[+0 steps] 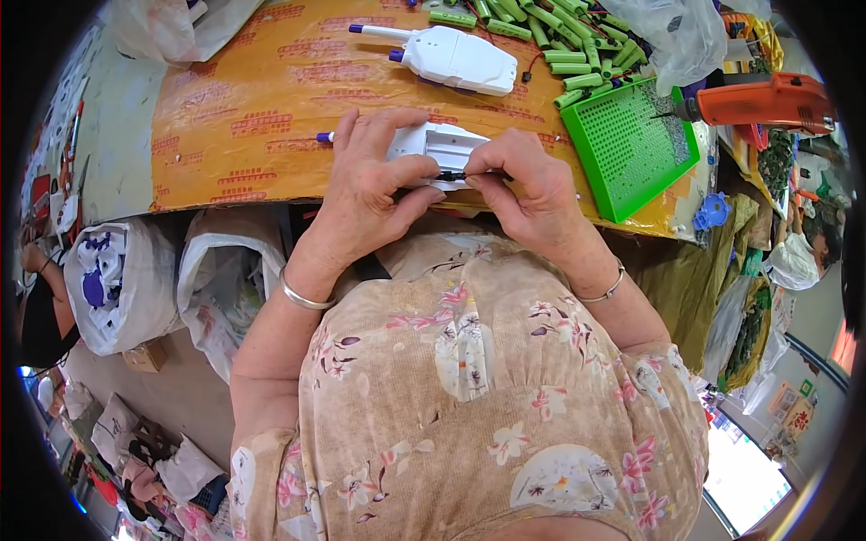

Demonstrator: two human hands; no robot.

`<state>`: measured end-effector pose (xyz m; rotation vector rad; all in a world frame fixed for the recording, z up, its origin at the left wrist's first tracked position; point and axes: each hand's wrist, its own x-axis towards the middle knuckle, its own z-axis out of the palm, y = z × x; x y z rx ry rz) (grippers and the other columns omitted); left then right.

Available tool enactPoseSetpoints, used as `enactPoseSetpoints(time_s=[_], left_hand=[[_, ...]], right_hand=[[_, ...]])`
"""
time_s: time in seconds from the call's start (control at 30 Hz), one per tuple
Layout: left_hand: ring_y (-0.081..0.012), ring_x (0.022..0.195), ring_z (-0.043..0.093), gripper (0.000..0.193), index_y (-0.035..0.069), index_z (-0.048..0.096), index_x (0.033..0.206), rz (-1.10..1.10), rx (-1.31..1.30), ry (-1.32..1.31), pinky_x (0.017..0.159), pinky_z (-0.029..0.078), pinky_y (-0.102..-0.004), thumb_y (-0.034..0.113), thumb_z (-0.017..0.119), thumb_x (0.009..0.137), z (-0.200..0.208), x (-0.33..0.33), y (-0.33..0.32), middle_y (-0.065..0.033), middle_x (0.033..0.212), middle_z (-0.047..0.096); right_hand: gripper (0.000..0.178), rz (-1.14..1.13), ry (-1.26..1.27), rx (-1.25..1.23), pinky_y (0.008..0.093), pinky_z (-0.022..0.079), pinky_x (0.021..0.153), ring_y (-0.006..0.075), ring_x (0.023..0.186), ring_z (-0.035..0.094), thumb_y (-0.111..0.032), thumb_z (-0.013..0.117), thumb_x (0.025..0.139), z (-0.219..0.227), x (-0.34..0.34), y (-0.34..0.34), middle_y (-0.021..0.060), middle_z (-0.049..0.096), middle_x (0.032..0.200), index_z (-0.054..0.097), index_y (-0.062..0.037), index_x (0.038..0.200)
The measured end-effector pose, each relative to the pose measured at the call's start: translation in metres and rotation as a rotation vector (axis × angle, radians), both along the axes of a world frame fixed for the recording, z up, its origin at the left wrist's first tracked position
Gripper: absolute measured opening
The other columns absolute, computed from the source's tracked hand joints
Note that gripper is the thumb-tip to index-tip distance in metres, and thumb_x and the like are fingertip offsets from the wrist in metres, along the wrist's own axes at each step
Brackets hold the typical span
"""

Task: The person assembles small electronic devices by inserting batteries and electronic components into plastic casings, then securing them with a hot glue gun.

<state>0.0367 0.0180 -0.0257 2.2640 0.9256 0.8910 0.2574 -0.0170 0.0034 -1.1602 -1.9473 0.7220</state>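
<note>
A white plastic casing [454,142] with an open rectangular compartment lies near the table's front edge, its purple-tipped antenna [325,137] pointing left. My left hand [365,180] is closed over the casing's left part, thumb and forefinger at its near edge. From the other side my right hand [534,187] pinches a small black part [448,176] between thumb and forefinger. The fingertips of both hands almost meet there, and they hide much of that part. Beyond my hands rests another white casing [460,61], assembled, with a purple-tipped antenna and a purple knob.
Green cylindrical batteries [568,32] with wires are heaped at the back. A green perforated tray [627,149] holds small screws on the right, and an orange electric screwdriver [767,101] hangs over it. Left below the table, a white sack [126,311] contains white and purple parts.
</note>
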Motion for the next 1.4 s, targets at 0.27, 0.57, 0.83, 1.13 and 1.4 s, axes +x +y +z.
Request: enactPoseSetpoints(time_s=[0.27, 0.57, 0.83, 1.13, 1.4], left_hand=[[-0.0336, 0.121, 0.052, 0.026, 0.013, 0.071, 0.091, 0.0, -0.007, 0.005, 0.109, 0.027, -0.0575, 0.014, 0.082, 0.068, 0.0003, 0.0003, -0.0005, -0.013, 0.128, 0.057], [-0.0333, 0.12, 0.052, 0.024, 0.013, 0.072, 0.089, -0.002, 0.015, 0.021, 0.109, 0.028, -0.0572, 0.015, 0.083, 0.068, 0.0005, 0.0009, -0.0003, -0.0128, 0.128, 0.057], [-0.0334, 0.12, 0.052, 0.025, 0.013, 0.072, 0.089, 0.009, 0.035, 0.02, 0.108, 0.028, -0.0559, 0.015, 0.083, 0.067, -0.0002, 0.002, -0.0006, -0.0129, 0.128, 0.058], [-0.0332, 0.119, 0.052, 0.023, 0.012, 0.073, 0.087, 0.011, 0.032, 0.025, 0.108, 0.028, -0.0554, 0.015, 0.083, 0.067, -0.0002, 0.0019, -0.0007, -0.0131, 0.128, 0.058], [-0.0334, 0.119, 0.052, 0.022, 0.012, 0.073, 0.088, 0.012, 0.013, 0.007, 0.108, 0.028, -0.0555, 0.015, 0.082, 0.068, -0.0003, 0.0029, -0.0009, -0.0132, 0.128, 0.058]], right_hand=[[0.022, 0.046, -0.067, 0.045, 0.0395, 0.042, 0.076, 0.03, 0.079, 0.059, 0.006, 0.067, 0.078, -0.0035, 0.0009, 0.0031, 0.0074, 0.061, 0.082, 0.061, -0.0091, 0.092], [0.023, 0.081, -0.122, 0.093, 0.0411, 0.042, 0.075, 0.0321, 0.081, 0.058, 0.007, 0.066, 0.077, 0.0025, -0.0014, 0.0057, 0.0098, 0.061, 0.084, 0.06, -0.007, 0.093], [0.025, 0.09, -0.137, 0.077, 0.0419, 0.044, 0.075, 0.0331, 0.083, 0.058, 0.008, 0.065, 0.075, 0.0036, -0.0016, 0.0053, 0.0106, 0.062, 0.087, 0.06, -0.0062, 0.095], [0.022, 0.131, -0.132, 0.087, 0.0416, 0.046, 0.076, 0.0343, 0.083, 0.059, 0.007, 0.066, 0.078, 0.0011, 0.0006, 0.0065, 0.0113, 0.062, 0.086, 0.061, -0.0059, 0.095], [0.015, 0.021, -0.023, 0.013, 0.0407, 0.048, 0.073, 0.0349, 0.082, 0.061, 0.002, 0.066, 0.084, -0.0046, 0.0019, 0.0047, 0.0122, 0.062, 0.086, 0.064, -0.0056, 0.097]])
